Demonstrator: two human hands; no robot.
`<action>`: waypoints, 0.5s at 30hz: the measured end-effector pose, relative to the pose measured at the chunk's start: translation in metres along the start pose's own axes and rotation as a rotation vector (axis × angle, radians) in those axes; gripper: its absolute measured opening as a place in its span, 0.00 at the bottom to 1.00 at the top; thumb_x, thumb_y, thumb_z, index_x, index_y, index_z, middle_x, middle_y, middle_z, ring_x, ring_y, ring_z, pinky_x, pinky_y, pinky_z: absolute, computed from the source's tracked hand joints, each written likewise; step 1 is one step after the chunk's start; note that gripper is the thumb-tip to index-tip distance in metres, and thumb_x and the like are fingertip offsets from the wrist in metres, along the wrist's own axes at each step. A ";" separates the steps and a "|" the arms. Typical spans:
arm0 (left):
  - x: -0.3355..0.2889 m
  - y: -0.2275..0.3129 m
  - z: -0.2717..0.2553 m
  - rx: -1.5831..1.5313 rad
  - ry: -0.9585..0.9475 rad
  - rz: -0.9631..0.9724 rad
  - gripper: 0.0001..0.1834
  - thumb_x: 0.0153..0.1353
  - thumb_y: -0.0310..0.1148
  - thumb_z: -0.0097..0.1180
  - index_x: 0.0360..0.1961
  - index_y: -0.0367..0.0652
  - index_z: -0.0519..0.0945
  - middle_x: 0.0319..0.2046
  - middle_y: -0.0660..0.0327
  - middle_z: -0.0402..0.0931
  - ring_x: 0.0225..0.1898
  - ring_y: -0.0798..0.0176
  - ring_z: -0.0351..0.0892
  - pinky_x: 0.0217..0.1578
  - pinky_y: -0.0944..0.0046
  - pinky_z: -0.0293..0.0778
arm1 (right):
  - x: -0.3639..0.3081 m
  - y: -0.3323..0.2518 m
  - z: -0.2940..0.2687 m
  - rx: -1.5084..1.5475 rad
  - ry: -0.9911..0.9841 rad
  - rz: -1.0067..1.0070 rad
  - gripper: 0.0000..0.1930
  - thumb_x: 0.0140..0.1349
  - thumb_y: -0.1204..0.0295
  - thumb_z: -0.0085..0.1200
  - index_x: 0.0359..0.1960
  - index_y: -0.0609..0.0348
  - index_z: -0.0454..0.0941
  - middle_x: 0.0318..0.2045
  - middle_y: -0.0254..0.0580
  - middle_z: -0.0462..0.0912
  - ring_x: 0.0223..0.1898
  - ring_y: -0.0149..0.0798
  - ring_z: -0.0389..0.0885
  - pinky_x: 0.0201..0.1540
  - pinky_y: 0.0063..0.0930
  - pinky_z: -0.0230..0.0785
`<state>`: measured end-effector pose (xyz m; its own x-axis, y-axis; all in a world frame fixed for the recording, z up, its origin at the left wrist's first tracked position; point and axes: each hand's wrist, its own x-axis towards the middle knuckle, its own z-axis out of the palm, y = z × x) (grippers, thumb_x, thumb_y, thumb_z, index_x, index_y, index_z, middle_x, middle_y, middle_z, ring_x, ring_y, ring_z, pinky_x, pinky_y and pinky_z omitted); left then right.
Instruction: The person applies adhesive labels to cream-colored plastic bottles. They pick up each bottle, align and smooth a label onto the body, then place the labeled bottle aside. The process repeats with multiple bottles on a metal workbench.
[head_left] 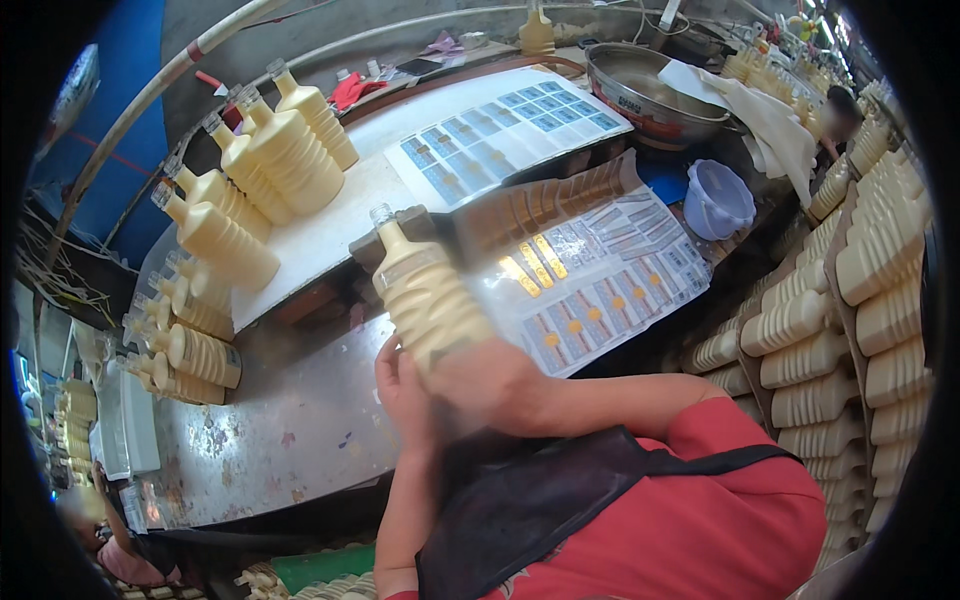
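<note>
A cream-coloured ribbed plastic bottle leans with its clear neck pointing up and away from me, its shoulder by a dark block. My left hand has its fingers against the bottle's lower left side, holding it. Across the bottle's lower part lies my right hand, smeared by motion, with its fingers not readable. A dark patch shows on the bottle under the right hand; I cannot tell what it is. Just to the right, a sheet of labels carries small blue-and-orange pieces and several gold strips.
Several matching bottles stand on the white board, with more on the metal table at left. A second label sheet lies farther back. A metal basin and lilac bucket stand right, beside stacked bottles.
</note>
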<state>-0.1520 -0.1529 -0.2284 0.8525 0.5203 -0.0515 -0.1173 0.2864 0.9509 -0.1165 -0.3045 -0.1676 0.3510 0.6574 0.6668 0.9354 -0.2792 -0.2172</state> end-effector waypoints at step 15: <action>-0.009 -0.016 0.004 0.485 -0.002 0.173 0.41 0.61 0.37 0.61 0.71 0.31 0.58 0.64 0.44 0.62 0.66 0.47 0.63 0.69 0.50 0.58 | -0.023 0.020 0.007 0.260 0.174 0.665 0.11 0.71 0.75 0.51 0.52 0.62 0.76 0.45 0.54 0.80 0.49 0.57 0.80 0.53 0.43 0.73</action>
<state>-0.1554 -0.1655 -0.2416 0.8423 0.5257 0.1194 -0.0072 -0.2104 0.9776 -0.1053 -0.3205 -0.1926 0.8563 0.2798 0.4342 0.5147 -0.3914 -0.7628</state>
